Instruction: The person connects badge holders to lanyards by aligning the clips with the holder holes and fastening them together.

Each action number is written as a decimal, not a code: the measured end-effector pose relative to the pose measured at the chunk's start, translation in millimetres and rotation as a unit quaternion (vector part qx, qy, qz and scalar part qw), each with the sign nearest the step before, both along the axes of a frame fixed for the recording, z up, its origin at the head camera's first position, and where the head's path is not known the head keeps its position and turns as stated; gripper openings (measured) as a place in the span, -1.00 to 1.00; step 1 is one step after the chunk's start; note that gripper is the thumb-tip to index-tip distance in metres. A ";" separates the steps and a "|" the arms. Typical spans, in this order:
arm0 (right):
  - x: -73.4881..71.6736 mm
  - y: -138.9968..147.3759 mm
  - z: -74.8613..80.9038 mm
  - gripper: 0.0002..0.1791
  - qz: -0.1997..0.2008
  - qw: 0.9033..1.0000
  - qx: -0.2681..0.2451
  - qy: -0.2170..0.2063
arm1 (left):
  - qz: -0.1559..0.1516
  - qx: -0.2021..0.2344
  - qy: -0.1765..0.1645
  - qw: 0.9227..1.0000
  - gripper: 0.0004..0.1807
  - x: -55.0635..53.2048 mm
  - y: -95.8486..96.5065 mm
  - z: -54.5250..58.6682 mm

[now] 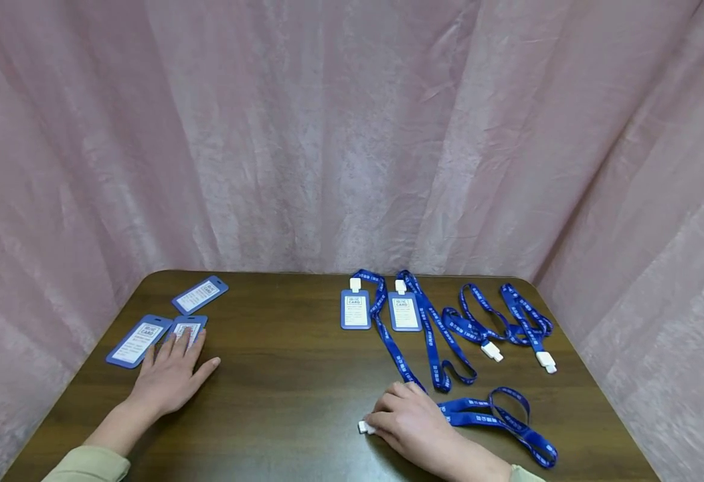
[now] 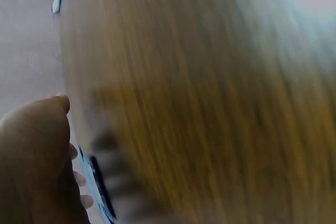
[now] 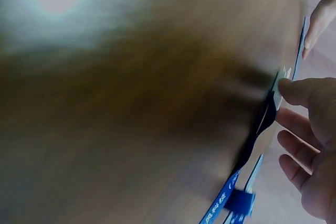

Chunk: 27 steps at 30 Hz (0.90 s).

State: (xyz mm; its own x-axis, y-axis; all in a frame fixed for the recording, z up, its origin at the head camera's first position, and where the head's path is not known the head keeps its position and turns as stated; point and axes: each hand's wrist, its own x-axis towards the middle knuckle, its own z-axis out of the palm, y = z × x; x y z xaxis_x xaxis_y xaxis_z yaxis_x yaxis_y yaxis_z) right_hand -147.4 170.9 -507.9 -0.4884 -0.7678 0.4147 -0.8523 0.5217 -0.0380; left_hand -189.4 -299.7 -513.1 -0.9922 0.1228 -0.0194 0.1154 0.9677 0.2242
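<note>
My left hand (image 1: 171,378) lies with spread fingers over a blue badge holder (image 1: 192,322) at the table's left side, its fingertips on the lower part of the card. Beside it are a second badge holder (image 1: 138,341) and, farther back, a third (image 1: 200,295). At front right, my right hand (image 1: 415,425) pinches the white plastic clip (image 1: 362,427) of a blue lanyard (image 1: 529,438), whose strap trails off to the right. In the right wrist view, the thumb presses on the clip (image 3: 280,85) and the other fingers are bent beneath.
Two badge holders (image 1: 355,309) (image 1: 405,311) clipped to blue lanyards lie at back centre-right. Farther right are two loose lanyards (image 1: 471,328) (image 1: 523,318) with white clips. A pink curtain (image 1: 352,134) hangs behind the brown table (image 1: 268,402).
</note>
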 end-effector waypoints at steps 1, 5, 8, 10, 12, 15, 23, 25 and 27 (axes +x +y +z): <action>-1.9 -4.9 -0.1 -0.85 -0.003 1.000 0.006 -0.002 | 0.005 0.002 -0.006 1.000 -0.02 -0.1 -3.8 -0.7; -11.8 -24.5 -0.4 -0.77 -0.026 0.999 0.034 -0.005 | 0.014 0.003 -0.021 1.000 0.00 -0.3 -13.2 -4.1; -20.5 -36.3 -0.9 -0.75 -0.044 0.998 0.039 -0.003 | 0.014 0.001 -0.020 1.000 0.00 -0.5 -15.4 -5.9; -26.1 -41.9 -1.4 -0.78 -0.056 0.998 0.034 -0.007 | 0.013 0.002 -0.017 1.000 -0.01 -0.5 -15.3 -6.2; -30.8 -45.6 -1.8 -0.79 -0.070 0.997 0.032 -0.017 | 0.010 0.001 -0.012 1.000 -0.02 -0.2 -14.2 -5.9; -35.6 -47.4 -1.7 -0.78 -0.096 0.994 0.034 -0.046 | 0.000 0.005 -0.008 1.000 -0.05 1.2 -10.5 -4.3; -39.5 -39.6 -3.8 -0.70 -0.144 0.983 0.028 -0.114 | -0.044 0.002 0.018 0.999 -0.15 6.7 9.3 -0.4; -40.1 -37.5 -4.7 -0.69 -0.152 0.980 0.019 -0.126 | -0.056 0.000 0.027 0.998 -0.18 7.9 15.2 0.0; -40.4 -35.3 -5.0 -0.71 -0.155 0.980 0.006 -0.125 | -0.069 -0.002 0.035 0.997 -0.21 9.2 21.7 0.5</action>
